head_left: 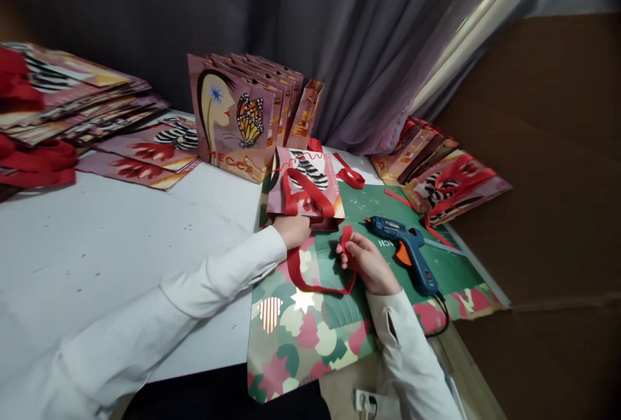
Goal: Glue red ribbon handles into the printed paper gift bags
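Note:
A small patterned paper bag (306, 180) lies on the patterned sheet, its open end toward me and a red ribbon handle looped over its upper face. My left hand (292, 231) is at that open end, its fingers partly hidden at the bag's edge. From there a second red ribbon (315, 287) hangs in a loop across to my right hand (366, 261), which pinches its free end between thumb and fingers. Just right of that hand, a blue glue gun (405, 248) with an orange trigger lies on the green mat (339, 307).
Upright bags (233, 112) stand in a row behind. Flat bags (145, 148) and red ribbon rolls (39, 161) lie at the left. More bags (449, 180) with ribbons are at the right, near a brown cardboard wall (548, 167). A loose ribbon (352, 177) lies behind the mat.

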A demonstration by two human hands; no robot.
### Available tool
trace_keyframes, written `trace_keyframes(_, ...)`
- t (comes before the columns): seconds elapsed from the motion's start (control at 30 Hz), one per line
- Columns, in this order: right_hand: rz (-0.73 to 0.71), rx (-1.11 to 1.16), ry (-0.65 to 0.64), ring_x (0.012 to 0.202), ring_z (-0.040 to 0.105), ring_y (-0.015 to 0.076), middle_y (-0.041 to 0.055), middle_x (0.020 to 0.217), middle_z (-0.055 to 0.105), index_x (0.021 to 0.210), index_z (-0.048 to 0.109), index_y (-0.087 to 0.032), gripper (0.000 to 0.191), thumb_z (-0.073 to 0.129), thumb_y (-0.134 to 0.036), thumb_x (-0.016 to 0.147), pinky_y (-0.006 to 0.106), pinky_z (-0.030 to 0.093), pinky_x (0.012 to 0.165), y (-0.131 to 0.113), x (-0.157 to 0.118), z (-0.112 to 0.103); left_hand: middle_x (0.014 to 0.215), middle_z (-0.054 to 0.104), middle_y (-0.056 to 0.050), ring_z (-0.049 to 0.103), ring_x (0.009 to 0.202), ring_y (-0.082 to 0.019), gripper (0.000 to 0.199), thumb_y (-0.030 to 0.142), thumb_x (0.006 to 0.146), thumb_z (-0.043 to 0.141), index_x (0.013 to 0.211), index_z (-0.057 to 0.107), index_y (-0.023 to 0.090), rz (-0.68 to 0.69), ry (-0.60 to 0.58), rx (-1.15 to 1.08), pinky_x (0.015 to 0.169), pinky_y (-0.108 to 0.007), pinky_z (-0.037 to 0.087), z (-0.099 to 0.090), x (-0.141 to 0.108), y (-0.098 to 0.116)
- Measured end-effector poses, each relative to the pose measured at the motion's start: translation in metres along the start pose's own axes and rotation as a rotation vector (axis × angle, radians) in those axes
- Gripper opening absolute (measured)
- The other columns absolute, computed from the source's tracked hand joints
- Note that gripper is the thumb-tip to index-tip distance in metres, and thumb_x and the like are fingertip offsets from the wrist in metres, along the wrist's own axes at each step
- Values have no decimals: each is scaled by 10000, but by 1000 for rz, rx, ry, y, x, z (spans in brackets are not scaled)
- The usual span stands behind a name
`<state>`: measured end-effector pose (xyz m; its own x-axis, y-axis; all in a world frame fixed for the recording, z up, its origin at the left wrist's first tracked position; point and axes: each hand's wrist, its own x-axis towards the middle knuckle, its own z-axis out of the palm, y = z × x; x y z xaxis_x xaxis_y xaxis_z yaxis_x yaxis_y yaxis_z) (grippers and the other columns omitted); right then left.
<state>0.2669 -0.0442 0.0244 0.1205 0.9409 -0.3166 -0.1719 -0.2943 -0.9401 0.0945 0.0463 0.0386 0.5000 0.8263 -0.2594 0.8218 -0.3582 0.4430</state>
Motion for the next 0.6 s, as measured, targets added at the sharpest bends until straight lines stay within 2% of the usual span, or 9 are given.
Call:
trace_keyframes(0.13, 41, -184, -58, 313, 398, 44, -75, 479, 557, 767, 517, -185, 314, 687, -445, 715, 152, 324, 308, 6, 9, 3, 1187, 672, -133, 653, 1045, -256, 318, 309, 907, 487, 1177, 614, 200, 76, 20, 13, 888, -322, 496, 9, 5, 4)
trace_keyframes(0.23, 76, -251, -94, 296, 421, 52, -58, 505, 606, 776, 509, -191, 255, 657, -395, 733, 155, 346, 287, 7, 12, 8, 1154, 685, -92, 656, 1042, -225, 294, 308, 907, 483, 1166, 604, 239, 96, 33, 7, 846, -269, 498, 11, 7, 3)
trace_keyframes(0.37, 77, -216, -79, 333, 503, 67, -50, 571, 651, 772, 497, -205, 210, 655, -331, 714, 178, 435, 319, 10, 17, 14, 1129, 694, -89, 661, 1041, -237, 274, 314, 893, 500, 1129, 619, 241, 71, 26, -1, 823, -272, 500, 7, 7, 4)
trace_keyframes(0.47, 34, -213, -72, 295, 440, 44, -60, 535, 622, 745, 510, -194, 250, 678, -370, 689, 156, 368, 281, 13, 22, 20, 1133, 695, -110, 661, 1045, -265, 290, 327, 892, 492, 1125, 622, 214, 43, 22, -18, 820, -302, 501, 0, 6, 7)
trace_keyframes(0.6, -16, -202, -40, 271, 382, 27, -76, 515, 595, 753, 528, -182, 330, 702, -444, 653, 140, 267, 251, 15, 28, 26, 1130, 700, -88, 659, 1048, -237, 291, 312, 903, 460, 1130, 614, 217, 35, 25, -56, 837, -277, 489, -6, 5, 10)
